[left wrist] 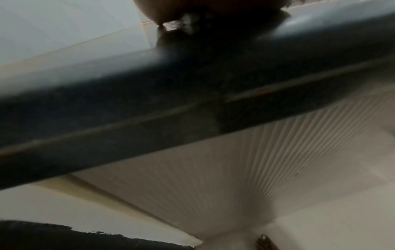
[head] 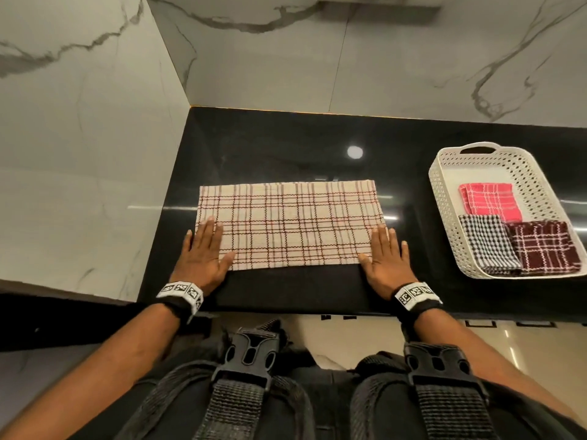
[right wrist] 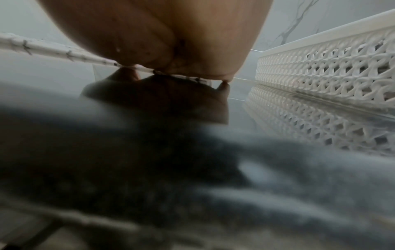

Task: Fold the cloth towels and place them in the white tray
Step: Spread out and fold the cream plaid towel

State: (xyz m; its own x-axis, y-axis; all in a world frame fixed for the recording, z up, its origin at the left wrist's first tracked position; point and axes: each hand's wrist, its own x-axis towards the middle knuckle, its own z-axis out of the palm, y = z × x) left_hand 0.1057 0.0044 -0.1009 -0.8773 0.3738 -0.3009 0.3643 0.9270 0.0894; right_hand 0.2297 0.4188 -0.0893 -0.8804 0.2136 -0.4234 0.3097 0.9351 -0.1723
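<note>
A beige cloth towel (head: 290,225) with dark red checks lies flat as a wide rectangle on the black counter (head: 286,147). My left hand (head: 203,252) presses flat on its near left corner, fingers straight. At the near right corner my right hand (head: 386,257) lies flat on the towel in the same way. The white perforated tray (head: 444,198) stands at the right and holds three folded towels: a pink one (head: 489,201), a black-and-white checked one (head: 486,242) and a maroon one (head: 543,246). In the right wrist view my palm (right wrist: 171,38) rests on the towel's edge (right wrist: 53,50), beside the tray wall (right wrist: 320,67).
Marble walls (head: 79,122) close off the counter at the left and the back. The counter's front edge (head: 286,308) runs just below my wrists; the left wrist view shows that edge (left wrist: 149,101) from below, with the floor under it.
</note>
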